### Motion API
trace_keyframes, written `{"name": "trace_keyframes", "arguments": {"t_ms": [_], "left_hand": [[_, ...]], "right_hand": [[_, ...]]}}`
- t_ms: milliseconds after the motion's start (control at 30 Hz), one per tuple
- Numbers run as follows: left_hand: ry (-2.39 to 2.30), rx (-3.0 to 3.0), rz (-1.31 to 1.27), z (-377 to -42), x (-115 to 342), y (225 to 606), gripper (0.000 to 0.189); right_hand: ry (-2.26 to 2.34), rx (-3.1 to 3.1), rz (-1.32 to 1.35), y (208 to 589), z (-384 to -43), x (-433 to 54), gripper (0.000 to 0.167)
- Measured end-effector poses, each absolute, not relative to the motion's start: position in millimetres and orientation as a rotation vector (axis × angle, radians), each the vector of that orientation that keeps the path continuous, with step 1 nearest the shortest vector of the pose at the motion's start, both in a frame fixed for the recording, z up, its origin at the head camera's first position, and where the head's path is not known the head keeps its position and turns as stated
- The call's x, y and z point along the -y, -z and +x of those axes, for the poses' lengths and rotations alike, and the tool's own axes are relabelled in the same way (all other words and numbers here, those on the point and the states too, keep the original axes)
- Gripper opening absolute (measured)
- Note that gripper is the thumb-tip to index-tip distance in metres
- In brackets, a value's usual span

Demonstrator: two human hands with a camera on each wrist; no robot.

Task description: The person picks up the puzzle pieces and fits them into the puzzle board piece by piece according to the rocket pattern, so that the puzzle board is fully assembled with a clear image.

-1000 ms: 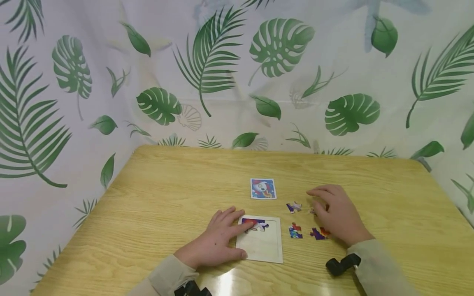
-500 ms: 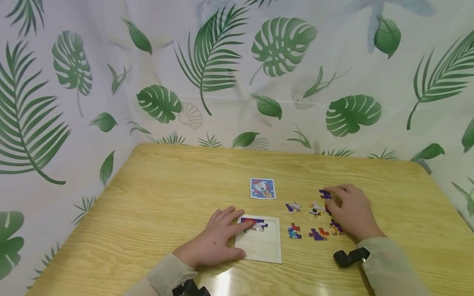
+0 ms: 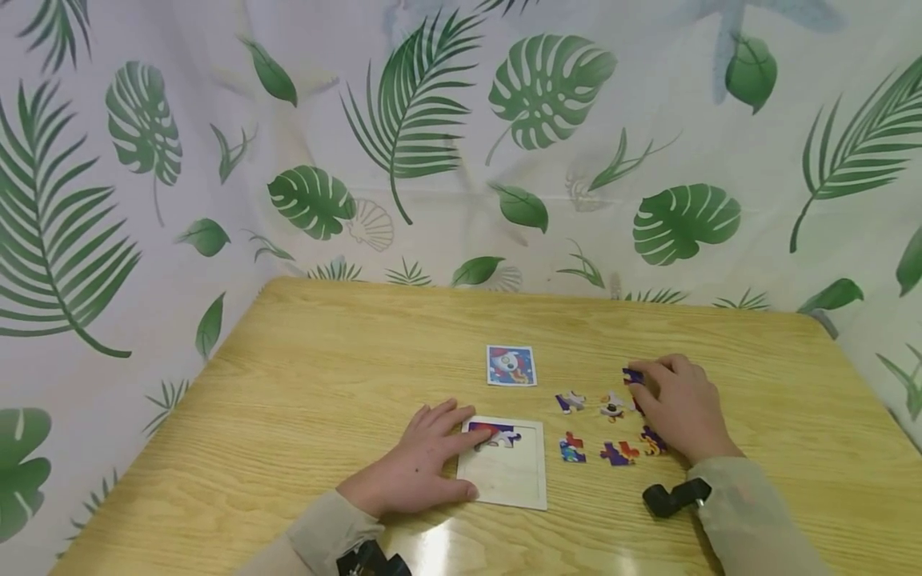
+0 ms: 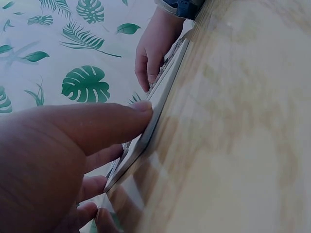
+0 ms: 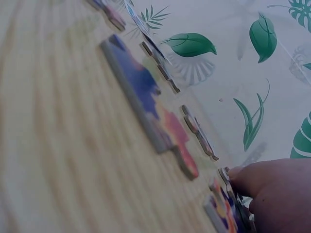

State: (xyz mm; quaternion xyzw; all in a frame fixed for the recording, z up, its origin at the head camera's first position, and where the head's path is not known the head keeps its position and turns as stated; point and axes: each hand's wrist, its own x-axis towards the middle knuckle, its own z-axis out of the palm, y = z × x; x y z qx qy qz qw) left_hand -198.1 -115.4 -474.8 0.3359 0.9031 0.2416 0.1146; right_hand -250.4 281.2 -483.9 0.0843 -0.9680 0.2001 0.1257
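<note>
My left hand (image 3: pixel 425 464) lies spread on a white puzzle tray (image 3: pixel 504 484). Its index fingertip is on the joined red, purple and white pieces (image 3: pixel 509 439) in the upper left corner, and the thumb (image 4: pixel 131 116) rests on the tray's rim. To the right, my right hand (image 3: pixel 680 408) pinches a dark purple puzzle piece (image 3: pixel 631 375) between thumb and index finger, close over the table. Just below that hand lie an orange and purple piece (image 3: pixel 652 441) and another piece partly hidden by the fingers. A white and grey piece (image 3: pixel 612 406) sits left of the thumb.
Loose pieces lie between tray and right hand: a white and purple piece (image 3: pixel 571 402), a red and blue piece (image 3: pixel 573 448) and a purple and orange piece (image 3: pixel 619 454). A square picture card (image 3: pixel 512 366) lies beyond the tray. Leaf-patterned cloth (image 3: pixel 446 160) hangs behind the wooden table (image 3: pixel 346 344).
My right hand has shifted right and away from me, uncovering the white and grey piece, and has come to the dark purple piece. The left hand has stayed on the tray.
</note>
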Motion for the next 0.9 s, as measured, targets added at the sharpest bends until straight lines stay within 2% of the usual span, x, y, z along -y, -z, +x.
{"name": "trace_keyframes", "arguments": {"t_ms": [133, 400, 567, 767, 900], "left_hand": [[-0.718, -2.644, 0.983, -198.0, 115.0, 477.1, 0.077], [-0.712, -2.642, 0.994, -199.3, 115.4, 476.1, 0.077], [-0.710, -2.647, 0.997, -199.2, 115.2, 475.5, 0.076], [-0.703, -2.663, 0.989, -198.5, 114.7, 476.3, 0.076], [-0.706, -2.665, 0.992, -198.5, 114.8, 476.0, 0.076]], "right_hand": [[-0.598, 2.822, 0.235, 485.7, -250.2, -283.1, 0.034], [-0.580, 2.854, 0.208, 485.3, -251.7, -282.8, 0.045], [-0.661, 2.828, 0.170, 483.0, -253.7, -282.5, 0.043], [-0.834, 2.788, 0.138, 486.3, -254.5, -285.3, 0.030], [-0.947, 2.751, 0.112, 485.2, -250.5, -282.4, 0.032]]}}
